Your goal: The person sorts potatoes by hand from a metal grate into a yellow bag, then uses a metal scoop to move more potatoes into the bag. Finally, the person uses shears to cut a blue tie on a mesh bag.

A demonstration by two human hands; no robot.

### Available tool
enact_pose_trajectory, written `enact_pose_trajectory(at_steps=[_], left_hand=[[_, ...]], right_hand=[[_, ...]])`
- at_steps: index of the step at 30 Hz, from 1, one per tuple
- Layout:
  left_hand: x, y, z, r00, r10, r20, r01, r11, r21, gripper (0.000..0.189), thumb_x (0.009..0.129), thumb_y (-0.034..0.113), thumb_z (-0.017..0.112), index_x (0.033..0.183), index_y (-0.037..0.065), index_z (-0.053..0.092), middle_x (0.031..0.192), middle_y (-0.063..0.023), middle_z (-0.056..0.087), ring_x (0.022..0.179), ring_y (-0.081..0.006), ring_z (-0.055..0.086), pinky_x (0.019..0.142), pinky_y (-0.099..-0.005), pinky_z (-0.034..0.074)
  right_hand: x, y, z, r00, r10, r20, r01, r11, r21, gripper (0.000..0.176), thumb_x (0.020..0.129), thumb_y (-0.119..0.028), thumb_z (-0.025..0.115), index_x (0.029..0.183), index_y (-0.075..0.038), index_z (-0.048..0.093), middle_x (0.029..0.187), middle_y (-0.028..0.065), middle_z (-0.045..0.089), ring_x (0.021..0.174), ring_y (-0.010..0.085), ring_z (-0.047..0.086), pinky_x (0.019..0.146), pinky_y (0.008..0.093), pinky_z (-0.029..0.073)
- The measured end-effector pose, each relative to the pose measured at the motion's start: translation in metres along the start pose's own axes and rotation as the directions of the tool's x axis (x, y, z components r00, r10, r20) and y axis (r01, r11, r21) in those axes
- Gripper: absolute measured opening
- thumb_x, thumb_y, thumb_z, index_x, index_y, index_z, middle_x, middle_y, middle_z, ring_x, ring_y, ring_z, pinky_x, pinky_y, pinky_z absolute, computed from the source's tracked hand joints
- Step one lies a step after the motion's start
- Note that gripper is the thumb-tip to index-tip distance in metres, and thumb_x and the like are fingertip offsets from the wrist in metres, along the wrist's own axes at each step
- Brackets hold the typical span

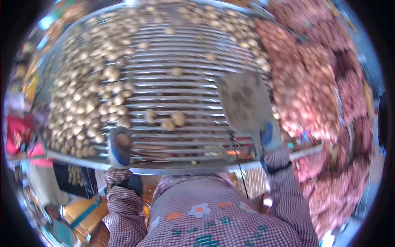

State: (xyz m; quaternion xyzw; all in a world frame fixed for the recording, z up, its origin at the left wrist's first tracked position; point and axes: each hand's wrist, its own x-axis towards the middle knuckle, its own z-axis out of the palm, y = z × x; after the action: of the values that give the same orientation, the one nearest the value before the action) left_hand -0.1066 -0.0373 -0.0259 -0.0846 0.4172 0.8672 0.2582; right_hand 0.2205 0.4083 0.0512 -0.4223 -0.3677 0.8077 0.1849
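On a slatted metal table [193, 86] lie many round, pale bulbs [92, 96] that look like garlic, heaped on the left. My right hand [269, 136], in a white and blue glove, grips a flat grey shovel [243, 99]. The shovel's dirt-stained blade is over the slats at the right. Near the table's front edge, my left hand [119, 148] wears a similar glove, right beside the front of the heap. A tan, rounded patch shows at its fingers, too blurred to tell whether it is a bulb. A few loose bulbs [177, 118] sit on the middle slats.
Filled red mesh bags [304, 86] are piled along the right side, with more below. A metal rail [177, 169] runs along the table's front, close to my checked apron [197, 218]. A black crate [76, 179] and an orange-brown bag [84, 214] are at the lower left.
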Motion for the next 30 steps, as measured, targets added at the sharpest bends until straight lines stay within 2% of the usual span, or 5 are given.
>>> enact_pose_trajectory(at_steps=[5,7,15,25,30], left_hand=[[0.054,-0.024,0.039,0.986,-0.112,0.124,-0.035,0.584,0.811,0.047,0.096,0.022,0.069,0.134,-0.002,0.056,0.114,-0.0132,0.064,0.097,-0.0193,0.063,0.079,-0.0299,0.052],[0.06,-0.04,0.04,0.83,0.081,0.552,-0.538,-0.147,0.83,0.054,0.093,0.016,0.069,0.142,0.0,0.051,0.126,-0.0192,0.059,0.112,-0.0301,0.062,0.09,-0.0361,0.053],[0.046,-0.053,0.081,0.929,-0.112,0.352,-0.368,-0.364,0.856,0.073,0.085,0.007,0.068,0.153,0.008,0.039,0.138,-0.029,0.048,0.119,-0.0449,0.058,0.098,-0.0467,0.052],[0.068,-0.052,0.06,0.897,-0.158,0.412,-0.44,-0.402,0.803,0.071,0.086,0.01,0.071,0.151,0.005,0.04,0.138,-0.0276,0.05,0.121,-0.0419,0.058,0.098,-0.0466,0.051],[0.017,-0.039,0.111,0.853,-0.417,0.314,0.054,0.669,0.741,0.056,0.094,0.026,0.067,0.142,0.005,0.048,0.114,-0.0107,0.064,0.079,-0.0165,0.063,0.062,-0.0294,0.052]], right_hand=[[0.008,-0.076,0.01,0.966,-0.241,0.097,0.216,0.952,0.217,0.044,0.099,-0.018,0.054,0.14,-0.003,0.051,0.131,0.0129,0.062,0.117,0.0306,0.062,0.1,0.0441,0.052],[-0.008,-0.095,0.01,0.938,-0.344,0.035,0.341,0.937,0.068,0.045,0.097,-0.014,0.052,0.139,0.0,0.05,0.131,0.0165,0.063,0.116,0.032,0.062,0.1,0.0455,0.052],[-0.131,-0.074,-0.006,0.844,-0.463,-0.271,0.488,0.872,0.028,0.053,0.095,-0.01,0.045,0.148,-0.001,0.043,0.138,0.0183,0.059,0.121,0.032,0.061,0.104,0.0455,0.051],[-0.139,-0.058,-0.07,0.8,-0.448,-0.4,0.557,0.802,0.214,0.054,0.097,-0.008,0.043,0.15,0.0,0.039,0.147,0.0207,0.051,0.131,0.0371,0.054,0.11,0.0521,0.048],[-0.173,-0.115,-0.008,0.744,-0.62,-0.249,0.667,0.713,0.217,0.061,0.096,-0.011,0.04,0.154,0.001,0.029,0.154,0.0282,0.038,0.134,0.0464,0.05,0.109,0.0644,0.047]])
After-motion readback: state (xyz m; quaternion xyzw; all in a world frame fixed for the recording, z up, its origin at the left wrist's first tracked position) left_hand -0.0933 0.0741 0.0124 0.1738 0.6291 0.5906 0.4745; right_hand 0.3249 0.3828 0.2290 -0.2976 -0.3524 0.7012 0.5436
